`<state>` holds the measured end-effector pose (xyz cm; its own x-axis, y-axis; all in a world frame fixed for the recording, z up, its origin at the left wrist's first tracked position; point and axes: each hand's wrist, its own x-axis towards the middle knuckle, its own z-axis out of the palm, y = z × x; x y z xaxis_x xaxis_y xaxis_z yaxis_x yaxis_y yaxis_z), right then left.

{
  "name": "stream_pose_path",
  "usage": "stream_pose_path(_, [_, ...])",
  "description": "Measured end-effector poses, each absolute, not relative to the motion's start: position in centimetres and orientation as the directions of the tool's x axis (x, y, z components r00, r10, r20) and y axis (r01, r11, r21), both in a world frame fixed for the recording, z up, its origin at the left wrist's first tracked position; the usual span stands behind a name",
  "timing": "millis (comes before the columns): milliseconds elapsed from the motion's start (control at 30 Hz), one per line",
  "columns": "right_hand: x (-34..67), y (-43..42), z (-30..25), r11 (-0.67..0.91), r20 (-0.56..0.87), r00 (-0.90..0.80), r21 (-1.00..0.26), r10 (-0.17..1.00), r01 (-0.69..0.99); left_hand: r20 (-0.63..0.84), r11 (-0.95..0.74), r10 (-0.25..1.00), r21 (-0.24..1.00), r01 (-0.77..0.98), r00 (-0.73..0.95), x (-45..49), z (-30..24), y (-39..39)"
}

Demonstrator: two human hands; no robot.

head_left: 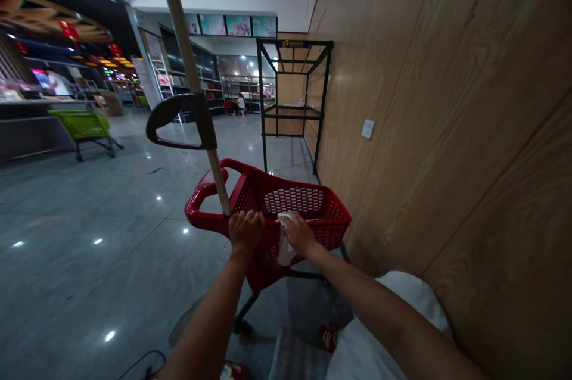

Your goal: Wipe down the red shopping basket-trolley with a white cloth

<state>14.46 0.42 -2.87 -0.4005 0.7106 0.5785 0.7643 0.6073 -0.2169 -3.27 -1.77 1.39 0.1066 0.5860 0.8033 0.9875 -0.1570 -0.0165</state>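
Note:
A red plastic shopping cart [328,201] stands side-on before me, its pushing handle toward the left. My left hand [246,229] is closed over the near rim, close to the handle end. Farther right along that rim, my right hand [298,233] is closed on a thin white cloth [286,251], which hangs down outside the basket. The fingertips of that hand are partly hidden. A pale pole [184,40] with a dark looped grip [203,124] rises at a tilt beside my left hand; its lower end meets the cart's rim.
A wood-grain wall [429,130] with a socket [367,128] runs along my right. Behind the cart stands a dark metal rack [292,113]. A green cart [83,124] is at the far left. Grey shiny floor [134,207] stretches leftward; a person [241,104] sits far back.

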Motion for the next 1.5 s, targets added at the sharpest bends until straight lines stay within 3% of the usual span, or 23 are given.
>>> stream_pose_path(200, [8.5, -0.2, -1.4, 0.568, 0.574, -0.358, -0.237, 0.736, 0.788, 0.752, -0.179, 0.638, -0.068, 0.981, 0.169, -4.4, 1.5, -2.2])
stream_pose_path(433, [19.5, 0.8, -4.3, 0.475, 0.505, -0.37, -0.093, 0.78, 0.875, 0.784, -0.187, 0.604, -0.036, 0.982, 0.143, -5.0, 1.2, -1.6])
stream_pose_path(667, [25.9, 1.3, -6.1, 0.381, 0.525, -0.288, -0.076, 0.801, 0.922, 0.798, -0.183, 0.581, -0.062, 0.981, 0.159, -3.9, 0.9, -1.4])
stream_pose_path(867, [25.1, 1.3, -7.0, 0.327, 0.562, -0.216, -0.104, 0.799, 0.939, 0.802, -0.152, 0.572, -0.103, 0.983, 0.172, -3.6, 1.1, -1.9])
stream_pose_path(1067, [23.5, 1.5, -6.9, 0.265, 0.551, -0.145, -0.144, 0.822, 0.953, 0.789, -0.163, 0.596, -0.059, 0.985, 0.146, -4.6, 1.3, -1.8])
stream_pose_path(1333, [21.4, 1.5, -7.1, 0.267, 0.575, -0.152, -0.12, 0.804, 0.956, 0.767, -0.175, 0.633, 0.011, 0.985, 0.104, -6.5, 1.2, -1.4])
stream_pose_path(1500, [20.1, 1.8, -7.3, 0.266, 0.583, -0.156, -0.107, 0.798, 0.958, 0.767, -0.125, 0.633, -0.033, 0.992, 0.106, -7.7, 2.0, -1.5])
